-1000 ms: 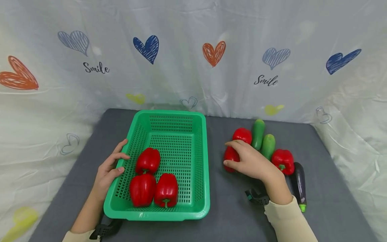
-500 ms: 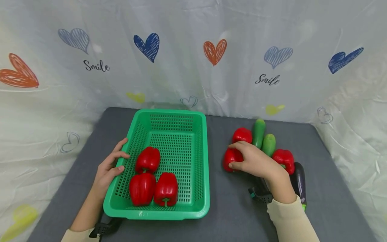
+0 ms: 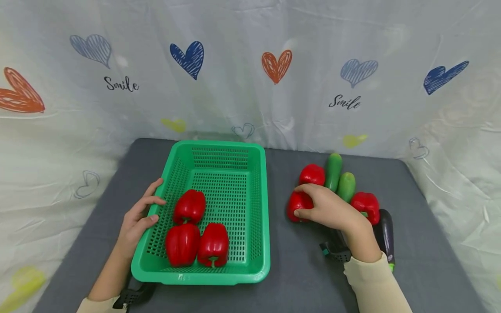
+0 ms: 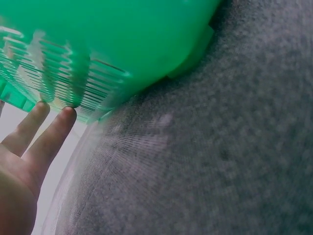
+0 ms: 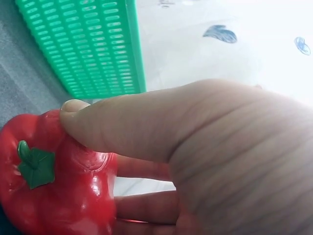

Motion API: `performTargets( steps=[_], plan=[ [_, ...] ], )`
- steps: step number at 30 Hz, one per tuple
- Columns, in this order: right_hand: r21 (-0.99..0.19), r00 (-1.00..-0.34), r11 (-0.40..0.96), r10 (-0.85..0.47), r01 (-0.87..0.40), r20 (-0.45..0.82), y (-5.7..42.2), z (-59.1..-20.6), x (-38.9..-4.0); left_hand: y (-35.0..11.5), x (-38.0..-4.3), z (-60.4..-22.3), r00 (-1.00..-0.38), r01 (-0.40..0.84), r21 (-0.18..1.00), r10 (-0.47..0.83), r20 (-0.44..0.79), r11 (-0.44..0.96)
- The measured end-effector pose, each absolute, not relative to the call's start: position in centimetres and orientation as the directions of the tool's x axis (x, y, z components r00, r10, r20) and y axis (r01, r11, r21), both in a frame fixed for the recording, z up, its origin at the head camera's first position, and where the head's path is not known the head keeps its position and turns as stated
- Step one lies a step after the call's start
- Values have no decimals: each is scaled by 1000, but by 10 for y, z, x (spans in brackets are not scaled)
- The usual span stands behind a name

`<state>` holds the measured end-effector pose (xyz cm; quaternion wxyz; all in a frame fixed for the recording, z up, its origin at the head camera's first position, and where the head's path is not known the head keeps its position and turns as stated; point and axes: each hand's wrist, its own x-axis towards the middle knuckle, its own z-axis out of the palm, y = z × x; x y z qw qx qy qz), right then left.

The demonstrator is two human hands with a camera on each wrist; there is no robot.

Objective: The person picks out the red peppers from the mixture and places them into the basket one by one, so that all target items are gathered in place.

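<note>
Glossy red pepper point(image 5: 68, 193) sits in your right hand point(image 3: 326, 208), green stem point(image 5: 39, 169) uncovered; slotted green basket point(image 3: 265, 208) stands upright against your left hand point(image 3: 138, 217).

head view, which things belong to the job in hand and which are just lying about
Likely in the job:
green basket, with the left hand at its side
held red pepper, in the right hand
three red peppers in the basket
perhaps two loose red peppers, being alike

Apparently just lying about:
two cucumbers
eggplant
</note>
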<state>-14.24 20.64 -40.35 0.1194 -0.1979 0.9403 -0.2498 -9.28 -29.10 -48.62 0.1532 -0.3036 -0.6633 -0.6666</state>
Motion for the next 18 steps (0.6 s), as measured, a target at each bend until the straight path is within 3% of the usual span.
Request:
performTargets(
  steps=[10,18],
  plan=[
    [-523,-890,796,-432,-303,-142,207,-406,-145,-292,-90,-488,-797,577,815,182,577,-58],
    [-532,-888,789,-438,-307,-138,209,-412,-146,-291,-92,-492,-782,592,802,183,596,-84]
  ],
)
